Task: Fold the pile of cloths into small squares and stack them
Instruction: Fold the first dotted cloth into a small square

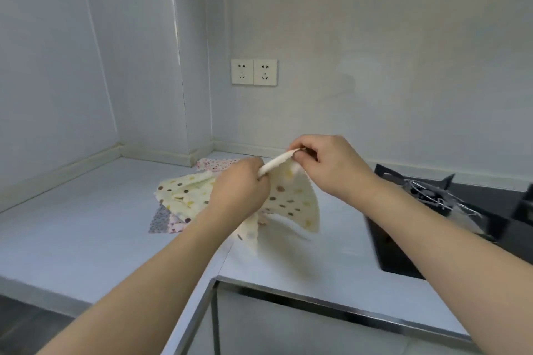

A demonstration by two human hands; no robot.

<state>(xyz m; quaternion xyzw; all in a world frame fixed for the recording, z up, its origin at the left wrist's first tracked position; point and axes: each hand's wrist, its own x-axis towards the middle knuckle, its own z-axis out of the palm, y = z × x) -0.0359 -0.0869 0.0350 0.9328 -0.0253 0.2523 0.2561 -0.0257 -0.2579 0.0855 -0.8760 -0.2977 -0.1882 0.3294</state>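
Observation:
A cream cloth with coloured dots hangs above the white counter, held up by its top edge. My left hand grips that edge at its left end. My right hand pinches the same edge further right, with the rolled hem stretched between the two hands. The cloth's lower part droops and touches the counter. Behind my left hand lies a pile of cloths: another cream dotted one, a grey patterned one and a pink one beneath it. A pink patterned cloth lies flat near the back wall.
A black gas hob with metal pan supports is set into the counter at the right. The counter's metal-trimmed front edge runs below my forearms. Two wall sockets sit on the back wall. The counter wraps round to the left.

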